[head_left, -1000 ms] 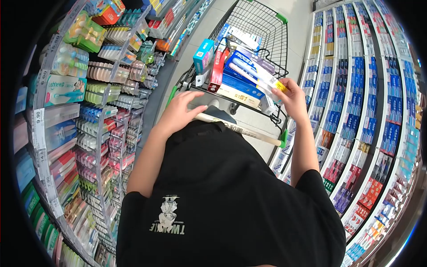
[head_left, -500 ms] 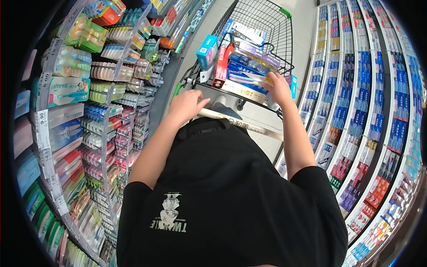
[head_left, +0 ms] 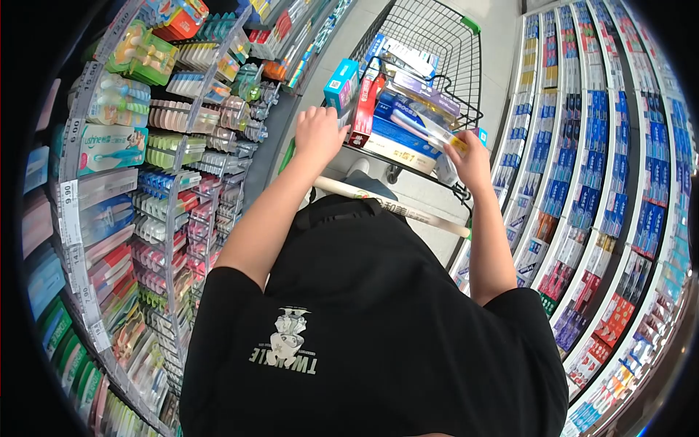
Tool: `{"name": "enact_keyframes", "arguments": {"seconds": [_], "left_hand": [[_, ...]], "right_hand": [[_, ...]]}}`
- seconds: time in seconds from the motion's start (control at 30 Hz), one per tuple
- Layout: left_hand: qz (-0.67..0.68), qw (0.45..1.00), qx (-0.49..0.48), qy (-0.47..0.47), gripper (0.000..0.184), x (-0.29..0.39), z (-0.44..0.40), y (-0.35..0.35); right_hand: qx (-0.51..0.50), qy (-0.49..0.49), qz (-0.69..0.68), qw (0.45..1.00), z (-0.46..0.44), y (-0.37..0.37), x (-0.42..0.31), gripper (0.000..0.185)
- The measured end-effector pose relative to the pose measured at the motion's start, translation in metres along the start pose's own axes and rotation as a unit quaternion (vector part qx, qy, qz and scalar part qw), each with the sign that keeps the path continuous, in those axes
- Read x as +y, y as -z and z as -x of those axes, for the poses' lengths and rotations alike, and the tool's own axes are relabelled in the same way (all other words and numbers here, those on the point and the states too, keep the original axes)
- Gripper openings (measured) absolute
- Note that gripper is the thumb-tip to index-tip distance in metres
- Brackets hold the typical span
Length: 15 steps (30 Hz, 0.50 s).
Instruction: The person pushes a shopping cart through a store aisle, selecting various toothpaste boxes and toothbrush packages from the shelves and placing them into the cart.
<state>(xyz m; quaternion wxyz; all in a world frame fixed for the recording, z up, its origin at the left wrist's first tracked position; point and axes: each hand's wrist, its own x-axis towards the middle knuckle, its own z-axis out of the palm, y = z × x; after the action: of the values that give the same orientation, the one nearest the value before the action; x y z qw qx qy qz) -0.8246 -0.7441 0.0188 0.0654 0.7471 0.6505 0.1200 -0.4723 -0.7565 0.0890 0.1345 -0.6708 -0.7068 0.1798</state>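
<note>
My right hand [head_left: 471, 159] pinches the near right end of a toothbrush pack [head_left: 426, 131], a clear package with a yellow patch by my fingers. The pack lies slantwise over a blue-and-white box [head_left: 400, 140] in the shopping cart [head_left: 472, 69]. My left hand [head_left: 320, 135] hovers at the cart's near left corner, fingers stretched forward and thumb apart, nothing visible in it. Just beyond its fingertips stands a teal box [head_left: 341, 84]. A red box [head_left: 365, 109] lies between the two hands.
The cart's pale push bar [head_left: 393, 206] crosses in front of my body. Racks of hanging toothbrush packs [head_left: 116, 149] rise close on the left. Shelves of boxed toothpaste [head_left: 561, 175] curve along the right. Pale floor tiles [head_left: 499, 44] show beside the cart.
My left hand has moved forward from near the push bar to the cart's near left corner. My right hand has drawn back slightly to the right, bringing the toothbrush pack's end with it.
</note>
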Motion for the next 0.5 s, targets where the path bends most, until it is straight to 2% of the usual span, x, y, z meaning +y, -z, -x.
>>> {"name": "enact_keyframes", "arguments": {"seconds": [0.13, 0.23, 0.5], "left_hand": [[-0.048, 0.987, -0.144, 0.052, 0.041, 0.003, -0.024, -0.018], [-0.05, 0.982, -0.173, 0.062, 0.039, 0.004, -0.027, -0.024], [-0.036, 0.988, -0.138, 0.066, 0.034, 0.003, -0.023, -0.031]], "right_hand": [[0.018, -0.05, -0.04, 0.998, 0.006, 0.006, -0.002, 0.037], [0.015, -0.057, -0.05, 0.997, 0.013, 0.005, -0.001, 0.037], [-0.001, -0.06, -0.072, 0.996, 0.021, -0.006, 0.004, 0.037]]}}
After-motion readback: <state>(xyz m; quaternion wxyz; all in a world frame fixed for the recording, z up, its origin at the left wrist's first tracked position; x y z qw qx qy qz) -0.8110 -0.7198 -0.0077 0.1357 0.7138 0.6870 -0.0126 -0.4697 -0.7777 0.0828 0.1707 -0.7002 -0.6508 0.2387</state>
